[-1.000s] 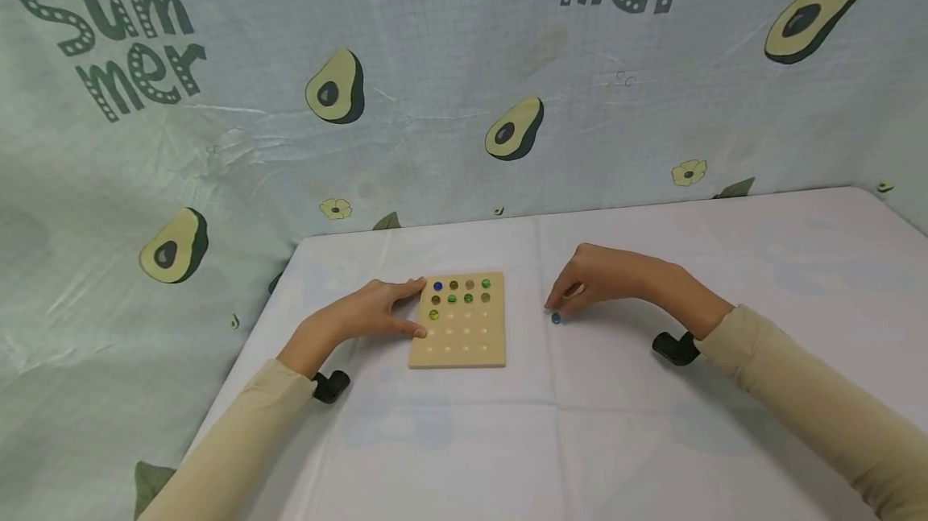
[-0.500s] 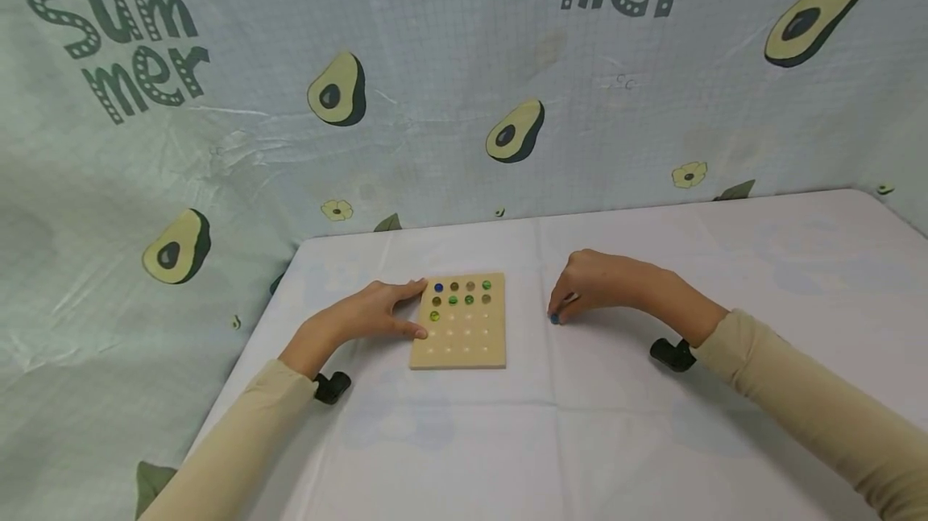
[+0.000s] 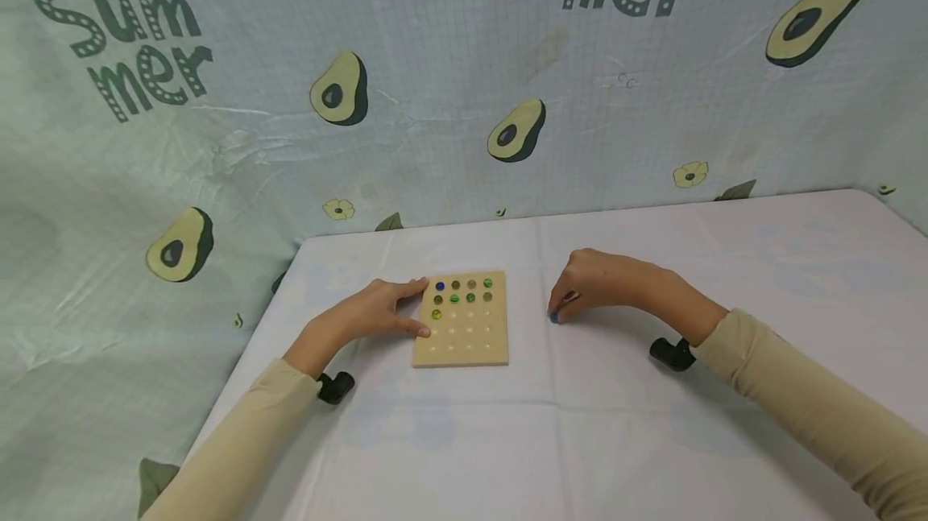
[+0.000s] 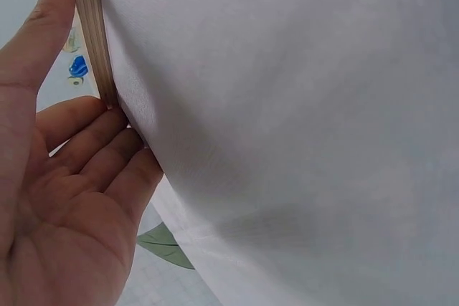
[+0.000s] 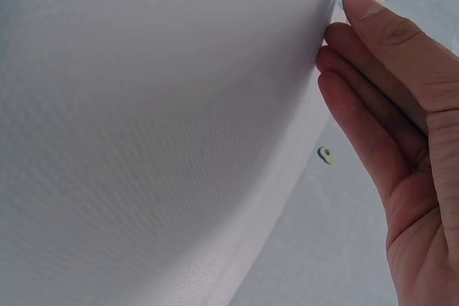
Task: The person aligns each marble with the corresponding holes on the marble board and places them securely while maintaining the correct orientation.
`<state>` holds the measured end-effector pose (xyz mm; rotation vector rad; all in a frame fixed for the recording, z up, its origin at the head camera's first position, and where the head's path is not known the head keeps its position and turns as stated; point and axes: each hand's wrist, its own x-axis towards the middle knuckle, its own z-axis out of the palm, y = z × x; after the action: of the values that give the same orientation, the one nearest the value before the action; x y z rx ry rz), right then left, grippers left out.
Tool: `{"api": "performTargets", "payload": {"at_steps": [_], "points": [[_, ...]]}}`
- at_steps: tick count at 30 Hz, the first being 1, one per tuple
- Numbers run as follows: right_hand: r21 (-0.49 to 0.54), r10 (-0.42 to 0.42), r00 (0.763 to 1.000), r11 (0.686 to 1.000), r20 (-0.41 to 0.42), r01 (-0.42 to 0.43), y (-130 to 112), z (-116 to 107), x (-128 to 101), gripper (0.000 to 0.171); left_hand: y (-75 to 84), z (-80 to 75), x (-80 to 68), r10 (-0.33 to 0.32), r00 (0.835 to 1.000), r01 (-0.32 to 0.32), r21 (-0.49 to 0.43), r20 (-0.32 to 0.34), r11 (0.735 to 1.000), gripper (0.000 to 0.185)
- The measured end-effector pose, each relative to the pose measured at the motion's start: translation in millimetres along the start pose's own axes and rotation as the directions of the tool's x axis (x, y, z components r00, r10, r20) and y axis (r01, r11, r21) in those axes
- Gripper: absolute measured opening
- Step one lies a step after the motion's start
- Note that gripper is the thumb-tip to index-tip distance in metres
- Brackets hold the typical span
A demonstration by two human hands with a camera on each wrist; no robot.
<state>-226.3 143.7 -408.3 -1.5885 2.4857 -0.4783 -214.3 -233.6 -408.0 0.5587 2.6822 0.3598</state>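
Note:
A square wooden board [image 3: 471, 349] with rows of shallow hollows lies on the white-covered table. Glass marbles fill its two far rows, and one yellow-green marble [image 3: 437, 314] sits at the left of the third. Along the board's left side rests my left hand [image 3: 366, 314], thumb and forefinger spread apart and touching its edge. In the left wrist view, the other fingertips meet the table beside the board. To the right of the board, my right hand [image 3: 602, 283] pinches a blue marble [image 3: 554, 317] between thumb and fingertips, low at the tabletop. The fingers partly hide this marble.
The white tablecloth [image 3: 449, 456] reaches to a far edge, with a pale curtain [image 3: 435, 38] printed with avocados hanging behind and at the left. A black wrist camera [image 3: 335, 387] is under the left wrist, another black camera [image 3: 672, 353] under the right.
The right hand's fingers have closed around the blue marble, which earlier showed more fully on the table. The left hand stays at the board, which appears slightly farther right in the view.

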Motion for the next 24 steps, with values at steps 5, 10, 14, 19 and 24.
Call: {"api": "performTargets", "payload": {"at_steps": [5,10,14,19,24], "points": [[0.005,0.009,1.0,1.0,0.005,-0.009,0.5,2.5,1.5,0.012,1.1,1.1,-0.6,-0.011,1.0,0.011,-0.002,0.004,1.0,0.099],[0.006,0.024,1.0,1.0,-0.002,-0.024,-2.9,1.4,4.9,0.014,0.5,1.2,0.5,-0.01,1.0,0.01,0.004,0.006,1.0,0.1],[0.006,0.049,0.999,0.999,0.0,-0.049,-7.3,-1.8,8.2,0.016,-0.5,0.5,0.7,0.0,1.0,0.0,0.005,0.006,1.0,0.101],[0.004,0.049,0.999,0.999,-0.003,-0.049,-11.4,-5.0,13.5,0.015,-0.5,-0.8,-0.4,0.002,1.0,-0.002,0.01,0.005,1.0,0.1],[0.003,0.009,1.0,1.0,-0.015,-0.009,-12.5,-4.2,19.3,0.014,0.1,-1.3,0.6,0.006,1.0,-0.006,0.015,0.008,1.0,0.1]]}}
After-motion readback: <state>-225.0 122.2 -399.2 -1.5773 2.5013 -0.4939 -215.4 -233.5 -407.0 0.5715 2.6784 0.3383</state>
